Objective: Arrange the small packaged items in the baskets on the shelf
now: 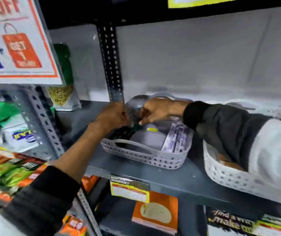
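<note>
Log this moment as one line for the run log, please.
stage: arranging | left hand, right hand: together over grey basket | grip: blurred | purple packets: basket's right side | white basket: right

Perforated matt plastic basket on smooth painted-metal shelf.

a: where's the open room?

b: upper right of the frame, above the grey basket and under the shelf overhead, nothing stands before the pale back wall. a strip of bare shelf board runs along the front edge, lower centre.

a: and what's in the way?

b: the perforated black upright at centre top, just behind the left hand. the white basket sits close on the right, leaving a narrow gap between the baskets. the sale sign blocks the upper left.
</note>
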